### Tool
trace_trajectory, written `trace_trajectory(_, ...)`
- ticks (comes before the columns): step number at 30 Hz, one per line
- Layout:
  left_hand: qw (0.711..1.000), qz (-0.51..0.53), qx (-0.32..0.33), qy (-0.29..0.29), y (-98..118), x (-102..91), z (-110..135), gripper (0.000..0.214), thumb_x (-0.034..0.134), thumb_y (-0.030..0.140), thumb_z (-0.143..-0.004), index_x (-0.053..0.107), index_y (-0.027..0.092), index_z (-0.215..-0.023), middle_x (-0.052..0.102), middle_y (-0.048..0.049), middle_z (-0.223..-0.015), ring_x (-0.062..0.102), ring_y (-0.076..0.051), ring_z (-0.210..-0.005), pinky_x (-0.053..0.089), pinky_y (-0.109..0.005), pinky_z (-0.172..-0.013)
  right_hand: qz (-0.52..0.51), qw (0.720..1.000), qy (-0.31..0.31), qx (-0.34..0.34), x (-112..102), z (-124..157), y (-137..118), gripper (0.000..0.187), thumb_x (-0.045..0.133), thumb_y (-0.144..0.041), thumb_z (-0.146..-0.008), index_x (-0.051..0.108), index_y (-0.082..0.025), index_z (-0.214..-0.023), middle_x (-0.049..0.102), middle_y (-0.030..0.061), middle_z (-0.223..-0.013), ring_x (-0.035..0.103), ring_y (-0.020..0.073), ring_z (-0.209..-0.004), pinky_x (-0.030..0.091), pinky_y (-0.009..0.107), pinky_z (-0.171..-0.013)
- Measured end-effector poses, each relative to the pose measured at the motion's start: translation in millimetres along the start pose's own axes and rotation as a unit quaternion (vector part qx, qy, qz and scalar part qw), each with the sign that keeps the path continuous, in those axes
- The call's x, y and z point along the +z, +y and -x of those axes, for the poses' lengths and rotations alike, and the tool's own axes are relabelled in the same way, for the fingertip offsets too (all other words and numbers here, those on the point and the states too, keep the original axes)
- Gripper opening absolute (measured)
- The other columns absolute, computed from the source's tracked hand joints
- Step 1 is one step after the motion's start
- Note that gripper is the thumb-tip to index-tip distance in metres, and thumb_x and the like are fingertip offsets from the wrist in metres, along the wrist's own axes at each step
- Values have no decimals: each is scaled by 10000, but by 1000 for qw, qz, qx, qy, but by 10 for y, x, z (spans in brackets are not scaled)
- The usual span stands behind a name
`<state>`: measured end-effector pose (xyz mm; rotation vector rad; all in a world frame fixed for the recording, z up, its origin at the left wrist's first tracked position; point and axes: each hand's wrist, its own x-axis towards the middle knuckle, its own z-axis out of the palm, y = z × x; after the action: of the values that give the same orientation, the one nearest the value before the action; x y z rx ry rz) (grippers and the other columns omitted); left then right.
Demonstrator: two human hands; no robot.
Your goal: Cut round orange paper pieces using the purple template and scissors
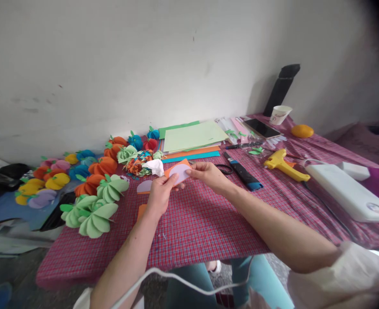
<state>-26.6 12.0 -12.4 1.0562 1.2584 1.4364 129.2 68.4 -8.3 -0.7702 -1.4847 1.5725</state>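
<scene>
Between my hands, a little above the table, is a lilac paper oval lying against a piece of orange paper. My left hand pinches both at their left side, thumb on top of the lilac paper. The fingertips of my right hand close on the right edge of the papers. Just left of my left hand, another lilac paper half-round lies on the tablecloth with an orange edge under it. A crumpled white tissue rests behind my left hand.
Folded paper pumpkins in several colours fill the left side. Behind my hands lie stacked coloured sheets. To the right are a cutter knife, a yellow glue gun, a phone, a paper cup and a white power bank.
</scene>
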Motion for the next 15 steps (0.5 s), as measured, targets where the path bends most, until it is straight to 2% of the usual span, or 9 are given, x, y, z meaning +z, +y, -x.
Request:
trace_trajectory(4, 999, 39, 6, 0, 32, 6, 7, 313, 652, 384, -692, 668, 109, -840, 683, -62, -690, 618, -146, -596, 419, -220, -502, -7, 1000, -11, -13, -1, -8, 11, 213, 659, -347, -685, 613, -139, -679, 561, -33, -593, 456, 73, -546, 355, 237, -586)
trace_trajectory(9, 996, 80, 24, 29, 58, -10, 5, 342, 633, 444, -691, 674, 131, -824, 701, -76, -798, 640, -176, -729, 467, -244, -594, -7, 1000, 0, -4, 18, -6, -2, 211, 680, -343, -662, 616, -142, -674, 578, -21, -615, 467, 80, -557, 376, 249, -608)
trace_trajectory(15, 995, 91, 32, 24, 56, -10, 3, 339, 635, 436, -692, 675, 134, -840, 701, -80, -830, 642, -187, -773, 481, -266, -653, 20, 1000, 6, -10, 29, 3, 2, 204, 670, -358, -672, 624, -159, -673, 581, -15, -617, 464, 89, -555, 381, 257, -600)
